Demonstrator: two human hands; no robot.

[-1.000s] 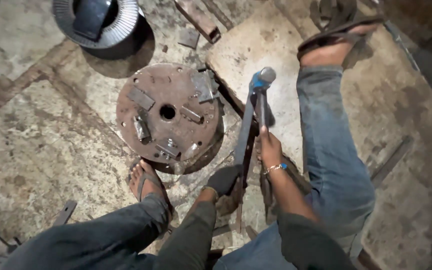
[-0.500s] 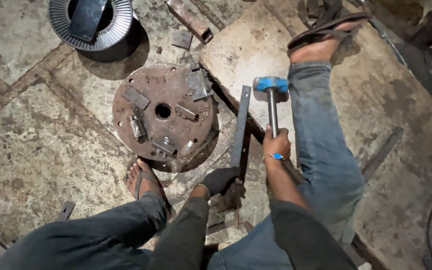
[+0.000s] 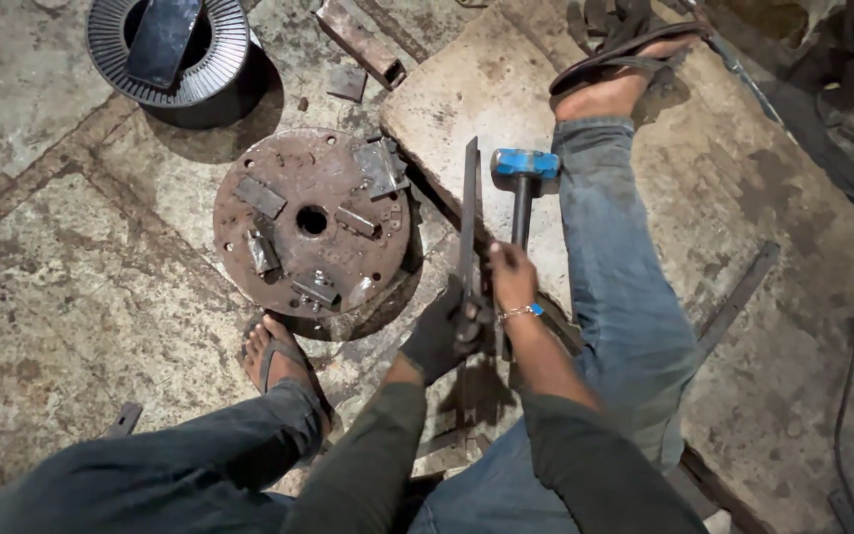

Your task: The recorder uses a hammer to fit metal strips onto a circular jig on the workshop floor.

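My left hand point(image 3: 439, 334), in a dark glove, grips the near end of a long flat metal bar point(image 3: 468, 213) that points away from me across a stone slab point(image 3: 467, 89). My right hand point(image 3: 510, 277), bare with a bracelet, holds the handle of a blue-headed hammer point(image 3: 524, 164). The hammer head sits just right of the bar's far part, above the slab. Left of the bar lies a rusty round metal disc point(image 3: 310, 220) with a centre hole and small blocks on it.
My legs spread on the stone floor, the right foot in a sandal point(image 3: 617, 61) on the slab, the left foot point(image 3: 271, 348) beside the disc. A ribbed round part point(image 3: 166, 42) holding a dark block sits far left. Metal strips point(image 3: 735, 297) and scraps point(image 3: 358, 40) lie around.
The hammer has swung from beside the bar out to the right and back a little toward it. My left hand keeps its grip on the bar.
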